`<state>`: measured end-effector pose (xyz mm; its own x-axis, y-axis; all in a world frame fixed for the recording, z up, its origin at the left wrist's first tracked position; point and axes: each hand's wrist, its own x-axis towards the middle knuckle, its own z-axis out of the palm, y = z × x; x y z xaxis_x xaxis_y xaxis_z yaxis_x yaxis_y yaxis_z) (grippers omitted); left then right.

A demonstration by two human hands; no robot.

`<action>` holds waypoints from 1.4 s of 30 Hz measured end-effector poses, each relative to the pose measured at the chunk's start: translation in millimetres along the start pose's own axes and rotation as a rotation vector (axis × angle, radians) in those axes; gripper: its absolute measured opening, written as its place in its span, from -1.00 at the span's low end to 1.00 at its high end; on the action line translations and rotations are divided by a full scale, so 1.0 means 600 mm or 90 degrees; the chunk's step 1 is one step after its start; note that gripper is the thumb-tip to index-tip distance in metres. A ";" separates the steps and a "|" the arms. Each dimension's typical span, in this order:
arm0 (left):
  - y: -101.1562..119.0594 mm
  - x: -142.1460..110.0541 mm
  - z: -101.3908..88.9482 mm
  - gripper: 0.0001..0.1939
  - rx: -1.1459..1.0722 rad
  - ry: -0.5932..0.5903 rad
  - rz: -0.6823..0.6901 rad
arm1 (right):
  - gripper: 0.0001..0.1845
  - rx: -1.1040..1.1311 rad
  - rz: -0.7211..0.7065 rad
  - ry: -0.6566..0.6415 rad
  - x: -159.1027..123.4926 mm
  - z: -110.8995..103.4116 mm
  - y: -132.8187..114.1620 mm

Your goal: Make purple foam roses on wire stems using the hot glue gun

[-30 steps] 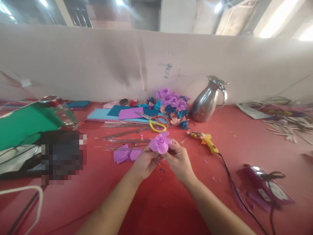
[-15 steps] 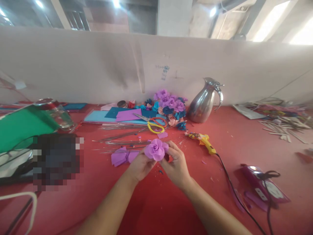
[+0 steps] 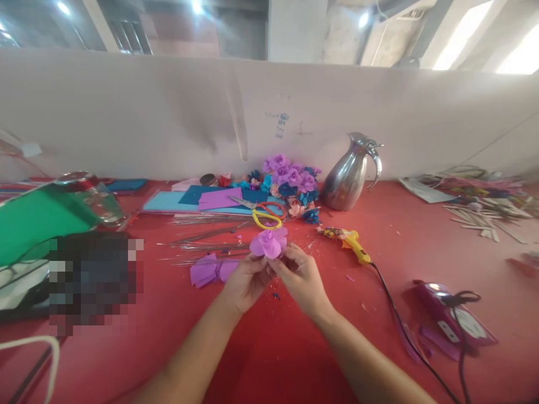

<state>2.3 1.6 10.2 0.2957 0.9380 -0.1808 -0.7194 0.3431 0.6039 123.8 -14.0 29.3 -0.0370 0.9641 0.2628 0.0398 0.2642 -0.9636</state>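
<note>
flower point(image 3: 268, 244): underside hidden; blue writing point(image 3: 281, 123): illegible; white cord point(image 3: 56, 354): cut off

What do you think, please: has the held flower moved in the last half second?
Yes: the purple flower has moved upward in view, nearer the scissors, which lie still.

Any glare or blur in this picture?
In the head view, bright openings at upper right are blown out, lights flare along the top, the metal jug shows highlights, the held purple flower looks slightly soft, and pixelation masks a patch at left.
</note>
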 end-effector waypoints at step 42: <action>0.016 0.000 0.002 -0.81 0.268 0.071 0.207 | -0.81 0.285 0.153 0.018 0.011 -0.010 0.003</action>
<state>-4.0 4.7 17.0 0.0149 0.9999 -0.0005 -0.4424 0.0070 0.8968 129.7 -7.0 29.5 -0.0522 0.9983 0.0262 -0.3886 0.0039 -0.9214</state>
